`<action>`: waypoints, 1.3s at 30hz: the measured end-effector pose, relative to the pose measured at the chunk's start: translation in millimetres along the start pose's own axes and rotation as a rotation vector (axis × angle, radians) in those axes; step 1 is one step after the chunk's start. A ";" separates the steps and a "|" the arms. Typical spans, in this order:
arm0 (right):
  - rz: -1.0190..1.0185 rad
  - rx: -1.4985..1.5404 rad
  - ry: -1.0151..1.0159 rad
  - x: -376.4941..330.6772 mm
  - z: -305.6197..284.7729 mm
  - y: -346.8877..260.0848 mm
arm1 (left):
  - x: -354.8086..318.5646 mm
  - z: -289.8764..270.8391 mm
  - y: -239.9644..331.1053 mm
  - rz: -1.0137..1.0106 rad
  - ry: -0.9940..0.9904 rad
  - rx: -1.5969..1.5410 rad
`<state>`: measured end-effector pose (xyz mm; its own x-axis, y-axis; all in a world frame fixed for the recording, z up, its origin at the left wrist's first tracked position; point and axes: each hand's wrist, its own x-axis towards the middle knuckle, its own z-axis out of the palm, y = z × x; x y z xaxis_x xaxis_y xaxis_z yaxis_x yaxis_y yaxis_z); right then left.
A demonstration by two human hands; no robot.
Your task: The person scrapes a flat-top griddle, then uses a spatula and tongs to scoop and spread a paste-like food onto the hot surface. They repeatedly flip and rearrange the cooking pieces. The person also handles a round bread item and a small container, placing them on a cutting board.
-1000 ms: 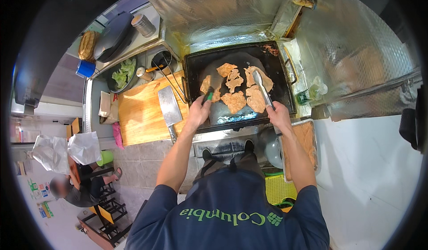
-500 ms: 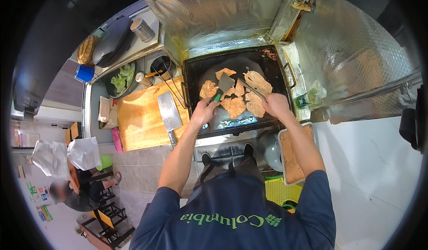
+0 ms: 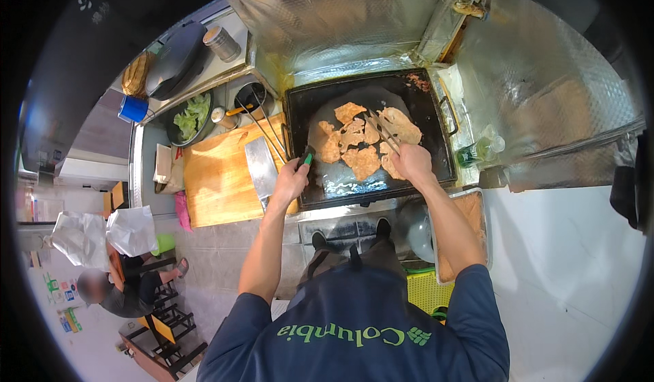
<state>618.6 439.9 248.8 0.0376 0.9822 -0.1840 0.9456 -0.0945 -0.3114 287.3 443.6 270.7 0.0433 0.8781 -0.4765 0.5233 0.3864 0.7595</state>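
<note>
Several pieces of browned, flattened meat (image 3: 361,162) lie on a black rectangular griddle (image 3: 340,90). My left hand (image 3: 290,180) is closed round the black-and-green handle of a spatula (image 3: 308,158) at the griddle's front left edge. The spatula's blade is blurred and hard to make out beside the leftmost piece. In my right hand (image 3: 413,164) is a pair of metal tongs (image 3: 385,134), reaching over the middle pieces with its tips near the upper ones. Whether the tongs pinch any meat I cannot tell.
Left of the griddle, a cleaver (image 3: 260,167) rests on a wooden cutting board (image 3: 214,177). Behind it stand a bowl of lettuce (image 3: 193,117) and a dark pot (image 3: 251,96). A metal tray (image 3: 485,222) with brown contents sits by my right forearm. A seated person (image 3: 129,293) is far left.
My left hand has drawn the spatula left and back from the middle pieces to the griddle's left edge. The tongs have swung more upright, and some pieces have shifted slightly.
</note>
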 end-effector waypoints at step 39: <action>0.076 0.541 0.144 -60.1 4.5 -2.6 | 41.3 -54.9 -56.3 -0.159 0.399 0.363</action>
<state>612.4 380.4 256.5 0.1792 0.9779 -0.1074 0.6391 -0.1987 -0.7430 212.9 473.5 232.6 -0.3487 0.8827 -0.3150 0.7592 0.4631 0.4573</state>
